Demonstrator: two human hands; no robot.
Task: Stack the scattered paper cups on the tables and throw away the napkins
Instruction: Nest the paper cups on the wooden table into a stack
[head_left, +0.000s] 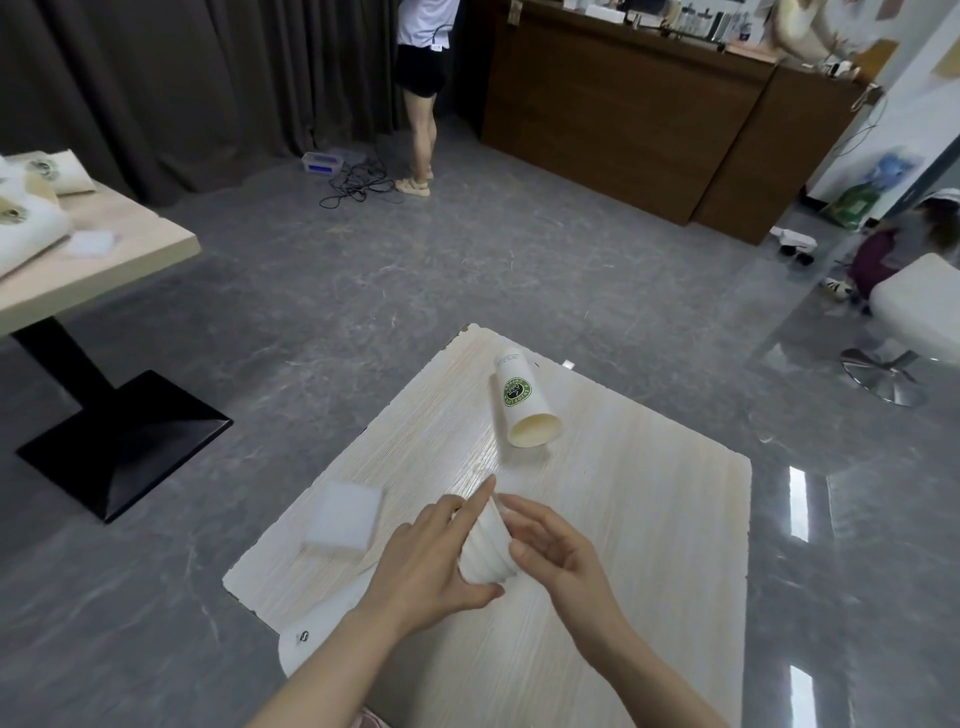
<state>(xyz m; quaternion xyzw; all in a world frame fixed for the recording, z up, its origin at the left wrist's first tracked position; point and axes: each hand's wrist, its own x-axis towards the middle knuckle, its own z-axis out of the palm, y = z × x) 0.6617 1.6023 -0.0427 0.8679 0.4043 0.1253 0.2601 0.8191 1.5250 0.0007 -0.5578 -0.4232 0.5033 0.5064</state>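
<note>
Left hand (431, 561) and right hand (556, 551) together grip a white ribbed cup (483, 551) over a pale wooden table (649, 545); grey marbled floor (311, 301), brown counter (623, 104) behind.

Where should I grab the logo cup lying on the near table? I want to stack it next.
Take the logo cup around its mid-wall, coming from above. It lies on its side, open mouth toward you and base pointing away, so fingers can wrap the wall. Both hands are probably busy with the ribbed cup.
</note>
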